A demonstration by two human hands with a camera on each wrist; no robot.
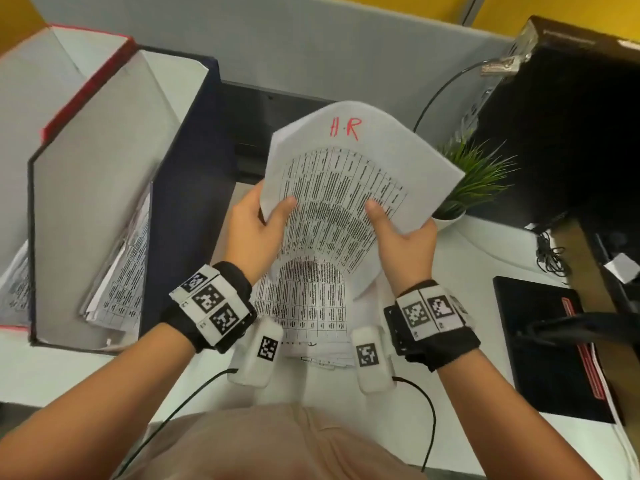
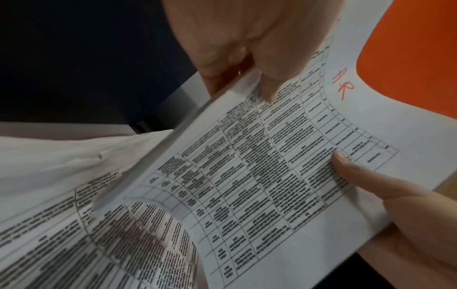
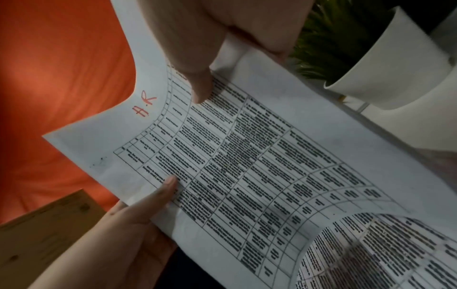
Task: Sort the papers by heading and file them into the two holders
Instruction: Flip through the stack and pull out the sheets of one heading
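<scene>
I hold up a white printed sheet (image 1: 346,188) headed "H.R" in red, raised above the desk and bowed. My left hand (image 1: 258,225) pinches its left edge, thumb on the print, fingers behind. My right hand (image 1: 401,237) pinches its right edge the same way. The sheet (image 2: 284,176) and the left thumb show in the left wrist view; the sheet (image 3: 247,166) shows again in the right wrist view. A stack of printed papers (image 1: 304,310) lies on the desk under my hands. Two holders stand at the left: a navy one (image 1: 194,188) with papers inside and a red-trimmed one (image 1: 86,88) behind it.
A small potted plant (image 1: 474,181) in a white pot (image 3: 385,64) stands just right of the sheet. A black box (image 1: 571,126) with a cable fills the back right. A black and red notebook (image 1: 550,348) lies at the right. A grey partition (image 1: 311,39) runs behind.
</scene>
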